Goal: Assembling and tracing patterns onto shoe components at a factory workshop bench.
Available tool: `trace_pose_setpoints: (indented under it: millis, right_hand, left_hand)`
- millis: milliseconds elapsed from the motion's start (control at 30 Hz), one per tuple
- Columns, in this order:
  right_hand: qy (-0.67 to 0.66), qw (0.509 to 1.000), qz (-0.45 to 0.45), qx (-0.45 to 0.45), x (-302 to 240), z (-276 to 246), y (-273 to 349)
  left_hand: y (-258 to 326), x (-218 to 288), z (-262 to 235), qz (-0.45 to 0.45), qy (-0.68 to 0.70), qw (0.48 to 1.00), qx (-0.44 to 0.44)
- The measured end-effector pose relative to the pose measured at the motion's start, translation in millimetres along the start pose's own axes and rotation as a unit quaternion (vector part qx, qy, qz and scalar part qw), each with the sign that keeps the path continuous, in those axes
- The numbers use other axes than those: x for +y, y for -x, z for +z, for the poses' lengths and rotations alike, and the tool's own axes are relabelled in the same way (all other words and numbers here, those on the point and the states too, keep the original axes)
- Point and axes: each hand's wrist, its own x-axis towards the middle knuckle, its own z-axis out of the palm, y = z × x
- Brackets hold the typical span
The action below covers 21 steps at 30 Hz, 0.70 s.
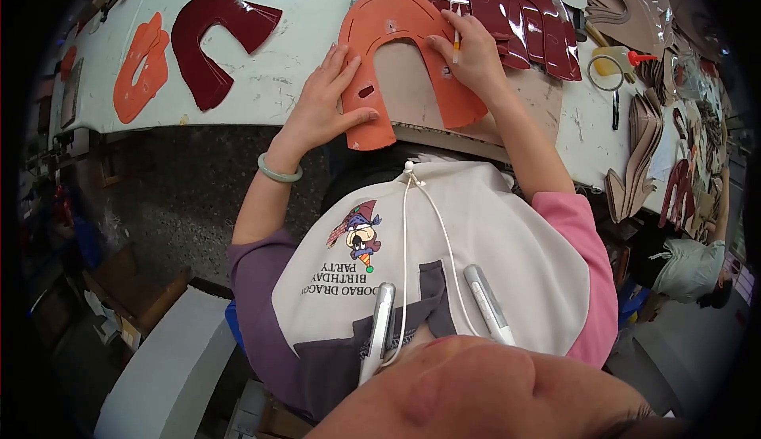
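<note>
An orange U-shaped template (388, 23) with slots lies on a beige board (404, 74) at the table's front edge, its arch pointing away from me. My left hand (325, 102) rests on its left leg, fingers spread and thumb laid across the surface. On the right leg is my right hand (476, 59), fingers closed around a slim white-and-yellow pen (456, 43). Its thumb and fingertips touch the template by the inner and outer edges. Whether another piece lies beneath the template is hidden.
Glossy dark red U-shaped pieces (531, 23) overlap behind the board. Another dark red piece (194, 39) and orange templates (141, 74) lie at left. A tape roll (606, 72), a red-tipped bottle (634, 58) and stacked tan pieces (634, 154) are at right. A person (690, 269) works farther right.
</note>
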Motion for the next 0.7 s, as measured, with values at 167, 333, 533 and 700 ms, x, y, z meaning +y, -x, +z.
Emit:
trace_pose_setpoints:
  millis: [167,333,533,700]
  right_hand:
    - [-0.006,1.000,0.000,-0.004,4,1,-1]
    - [0.001,1.000,-0.007,0.012,0,1,2]
    - [-0.128,0.970,-0.201,0.052,-15,-10,-2]
    - [-0.250,0.940,-0.138,-0.184,-46,14,17]
  left_hand:
    - [1,3,1,0.005,-0.007,1.000,0.004]
    - [1,2,2,-0.002,-0.007,1.000,0.000]
    - [2,4,2,-0.014,-0.026,1.000,0.004]
    - [3,2,2,-0.025,-0.027,0.999,0.002]
